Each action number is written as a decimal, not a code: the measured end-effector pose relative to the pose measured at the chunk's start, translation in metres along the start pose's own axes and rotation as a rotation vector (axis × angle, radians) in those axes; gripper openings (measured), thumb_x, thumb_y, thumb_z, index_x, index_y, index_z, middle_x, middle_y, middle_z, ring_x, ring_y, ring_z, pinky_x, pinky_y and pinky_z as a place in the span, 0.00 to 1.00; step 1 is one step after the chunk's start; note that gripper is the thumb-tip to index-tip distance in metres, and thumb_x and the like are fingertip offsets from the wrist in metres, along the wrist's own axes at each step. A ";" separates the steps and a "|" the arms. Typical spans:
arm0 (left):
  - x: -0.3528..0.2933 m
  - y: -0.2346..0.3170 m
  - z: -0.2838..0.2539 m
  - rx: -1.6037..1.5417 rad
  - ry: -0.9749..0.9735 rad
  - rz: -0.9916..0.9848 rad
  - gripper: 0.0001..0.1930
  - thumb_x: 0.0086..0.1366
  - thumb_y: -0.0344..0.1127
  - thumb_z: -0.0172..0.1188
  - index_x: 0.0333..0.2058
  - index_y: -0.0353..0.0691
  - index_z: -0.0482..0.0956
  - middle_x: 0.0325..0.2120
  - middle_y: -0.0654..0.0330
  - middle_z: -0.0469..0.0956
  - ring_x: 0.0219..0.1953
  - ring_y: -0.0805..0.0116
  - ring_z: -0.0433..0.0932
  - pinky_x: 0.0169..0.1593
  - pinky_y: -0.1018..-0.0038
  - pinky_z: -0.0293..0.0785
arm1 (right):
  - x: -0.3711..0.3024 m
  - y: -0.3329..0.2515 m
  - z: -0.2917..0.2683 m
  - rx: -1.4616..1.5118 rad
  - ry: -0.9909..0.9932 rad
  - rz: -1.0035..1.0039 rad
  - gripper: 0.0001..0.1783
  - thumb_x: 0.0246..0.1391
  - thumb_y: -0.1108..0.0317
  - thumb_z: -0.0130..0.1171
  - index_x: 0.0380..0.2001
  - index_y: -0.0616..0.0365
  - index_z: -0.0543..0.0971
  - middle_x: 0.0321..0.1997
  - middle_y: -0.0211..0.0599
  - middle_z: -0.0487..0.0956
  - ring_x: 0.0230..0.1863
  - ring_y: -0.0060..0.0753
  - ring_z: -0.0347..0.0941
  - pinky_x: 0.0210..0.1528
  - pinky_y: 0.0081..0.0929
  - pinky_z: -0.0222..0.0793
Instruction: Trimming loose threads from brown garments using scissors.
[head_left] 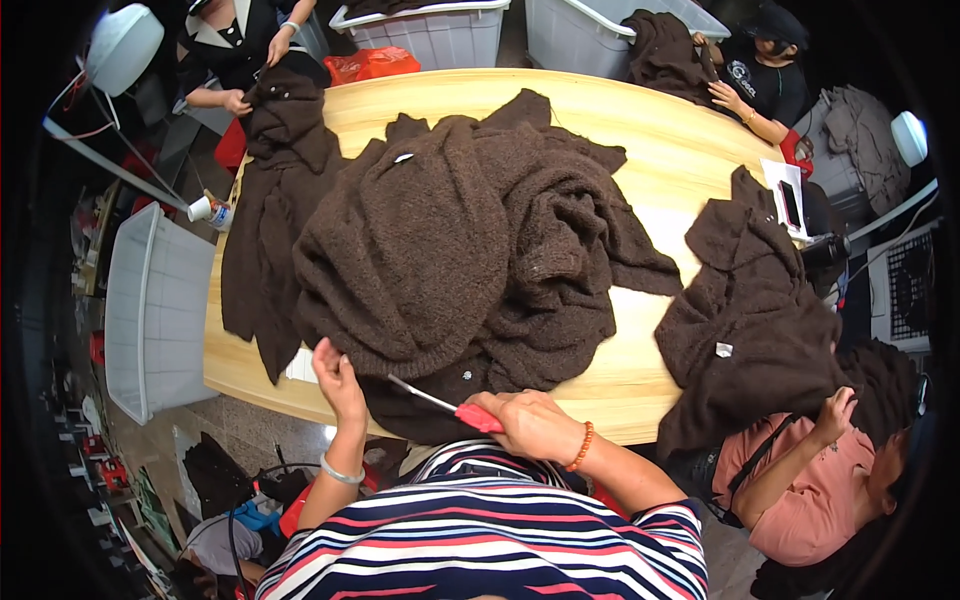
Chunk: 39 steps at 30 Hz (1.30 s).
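Note:
In my right hand (525,425), fingers wrapped around the grip, are red-handled scissors (478,417), their narrow metal blades pointing up and left. The tip lies over the near hem of a dark brown knitted sweater (410,260). My left hand (342,385) is beside that hem at the table's near edge, fingers raised and parted, with nothing visible in it. The sweater lies bunched up among more brown knitwear (560,230). Under the hem, between my hands, a dark fold bears a small pale spot (467,376).
The pale wooden table (640,390) curves around the pile. Brown garments (740,320) lie at the right, near a person in pink (800,480). Two people work across the table, handling brown knits. Grey bins (150,310) stand around; lamps (125,50) flank the table.

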<state>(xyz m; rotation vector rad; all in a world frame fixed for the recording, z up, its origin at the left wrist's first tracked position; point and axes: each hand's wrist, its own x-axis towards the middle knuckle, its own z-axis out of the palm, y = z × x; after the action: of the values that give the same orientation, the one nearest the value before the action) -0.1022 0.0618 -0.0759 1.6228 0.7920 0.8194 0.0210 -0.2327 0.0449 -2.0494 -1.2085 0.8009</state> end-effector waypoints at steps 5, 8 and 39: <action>-0.004 0.122 0.074 0.492 -0.340 0.864 0.31 0.55 0.38 0.70 0.56 0.37 0.69 0.57 0.50 0.68 0.56 0.51 0.68 0.60 0.59 0.62 | -0.023 0.020 -0.020 0.170 0.389 0.139 0.25 0.48 0.72 0.63 0.52 0.53 0.74 0.42 0.48 0.81 0.44 0.53 0.79 0.46 0.42 0.75; -0.003 0.134 0.138 0.754 -0.620 1.006 0.44 0.45 0.46 0.74 0.63 0.48 0.68 0.61 0.48 0.63 0.59 0.50 0.64 0.60 0.57 0.58 | -0.038 0.033 -0.024 0.126 0.546 0.268 0.22 0.52 0.72 0.62 0.52 0.53 0.75 0.41 0.47 0.82 0.41 0.54 0.79 0.42 0.41 0.76; 0.122 0.034 0.059 0.256 -0.339 0.145 0.16 0.59 0.27 0.66 0.46 0.32 0.78 0.30 0.66 0.75 0.26 0.79 0.70 0.31 0.80 0.68 | 0.020 -0.010 -0.057 -0.028 0.197 0.140 0.23 0.50 0.72 0.63 0.51 0.53 0.74 0.34 0.52 0.81 0.37 0.56 0.80 0.40 0.42 0.75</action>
<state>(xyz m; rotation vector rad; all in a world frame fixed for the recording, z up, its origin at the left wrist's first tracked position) 0.0155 0.1276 -0.0388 2.0002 0.5579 0.5353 0.0668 -0.2221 0.0844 -2.1973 -0.9818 0.6300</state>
